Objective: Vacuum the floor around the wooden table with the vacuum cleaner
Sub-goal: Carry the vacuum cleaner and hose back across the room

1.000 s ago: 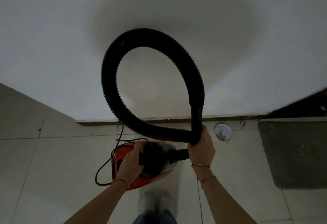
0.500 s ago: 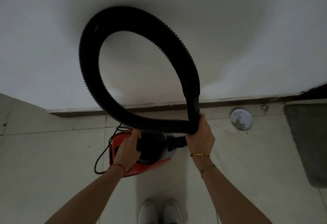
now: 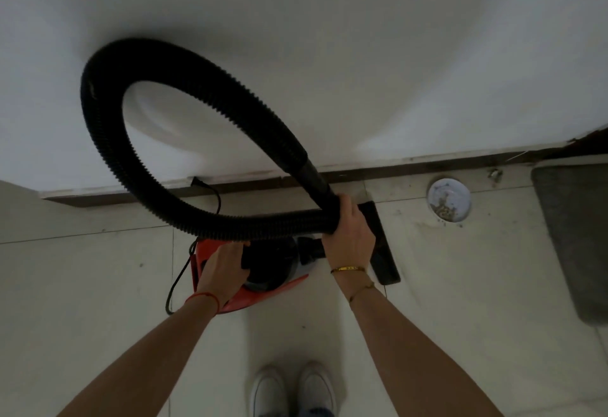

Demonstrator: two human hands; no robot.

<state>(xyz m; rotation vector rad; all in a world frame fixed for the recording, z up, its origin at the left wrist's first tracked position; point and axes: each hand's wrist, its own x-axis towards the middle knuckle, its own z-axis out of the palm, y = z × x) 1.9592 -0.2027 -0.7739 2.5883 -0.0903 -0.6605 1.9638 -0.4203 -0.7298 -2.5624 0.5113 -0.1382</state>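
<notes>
Gripping the red vacuum cleaner (image 3: 253,271) by its top with the left hand (image 3: 223,268) and the looped black hose (image 3: 138,183) with the right hand (image 3: 348,235), best carried level, nozzle (image 3: 381,245) at 3 o'clock.

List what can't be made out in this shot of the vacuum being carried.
Head view, the only one:
- Vacuum body: its top is hidden under the left hand.
- Hose ends: hidden inside the right hand grip.
- Nozzle: partly behind that wrist.
- Cord: its run is lost behind the body.
- Mat: cut off by the right edge.
- Dish contents: too small.
- Wooden table: not visible.
</notes>
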